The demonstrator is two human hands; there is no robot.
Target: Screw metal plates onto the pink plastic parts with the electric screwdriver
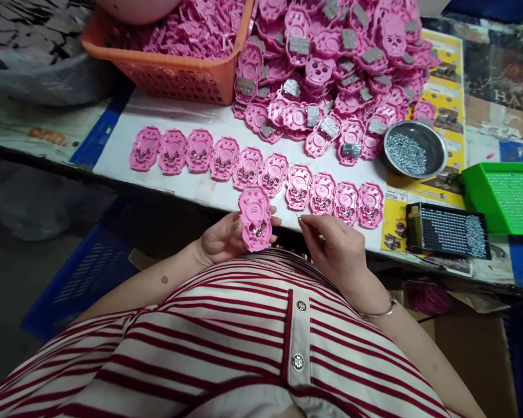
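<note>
While our left hand grips one pink shell at the desk edge, our right hand at 3 o'clock pinches something tiny, perhaps a screw. We judge ten shells in the row prepared; the heap at 12 o'clock remains.

The pink shell resting in the left hand is showing as smooth moulded plastic with a faint sheen, its small inset parts glinting like metal, as are those in the row of shells lying on the matt white sheet. The bowl is gleaming as polished metal, holding bright metal screws. The orange basket and green tray are reading as plastic, and the striped shirt as soft matt cloth.
</note>
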